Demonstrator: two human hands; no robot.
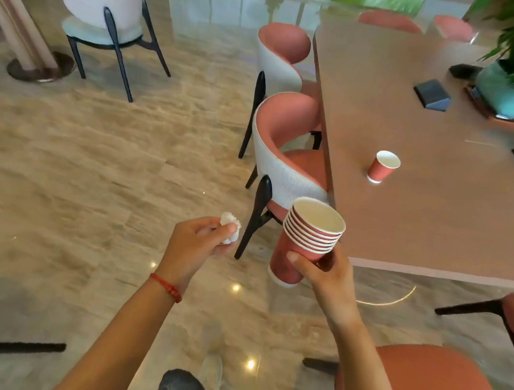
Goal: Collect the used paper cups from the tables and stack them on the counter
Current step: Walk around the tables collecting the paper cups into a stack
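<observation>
On the table [441, 199] stands one cup [383, 166]; right hand [328, 272] grips the stack [304, 242].

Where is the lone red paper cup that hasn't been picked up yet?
In the head view, the single cup stands upright on the brown table at right, near the table's left edge, beyond the cup stack gripped by the right hand.

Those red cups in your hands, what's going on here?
A person is clearing used paper cups. The right hand grips a nested stack of red cups, held in the air beside the table's corner. The left hand pinches a crumpled white tissue. One more red cup stands upright on the long table, not yet collected. No counter is in view.
</observation>
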